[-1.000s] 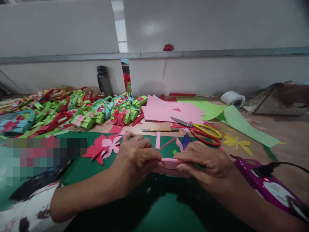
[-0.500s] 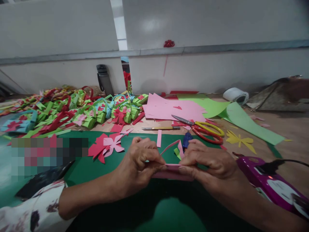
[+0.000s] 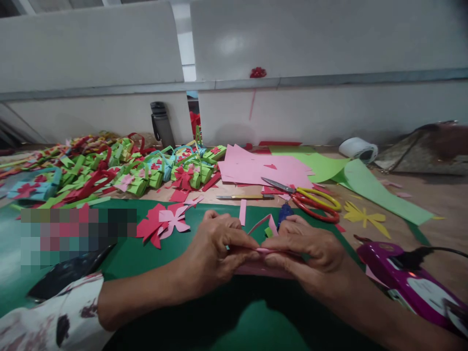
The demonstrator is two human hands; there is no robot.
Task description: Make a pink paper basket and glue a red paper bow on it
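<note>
Between my two hands is a folded pink paper piece [image 3: 266, 269] with a looped strip handle [image 3: 261, 223], like a small paper basket. My left hand [image 3: 223, 246] pinches its upper edge between thumb and fingers. My right hand [image 3: 305, 248] pinches the same edge, with the two thumbs nearly touching; much of the piece is hidden behind the fingers. Just beyond my right hand lies a blue glue gun [image 3: 285, 211], partly covered, and a green paper scrap [image 3: 269, 232] shows near the handle. A pink strip [image 3: 243, 212] lies on the green mat [image 3: 204, 214].
Scissors [image 3: 307, 197], a thin yellow-handled cutter [image 3: 244, 197] and pink sheets [image 3: 252, 168] lie behind my hands. Finished paper baskets [image 3: 142, 175] pile up at left, near a bottle [image 3: 161, 124]. Pink and red paper flowers [image 3: 173, 219] lie left; a purple power strip [image 3: 405, 278] sits right.
My hands have drawn closer together along the pink piece's upper edge, both still pinching it. The whole view has shifted slightly.
</note>
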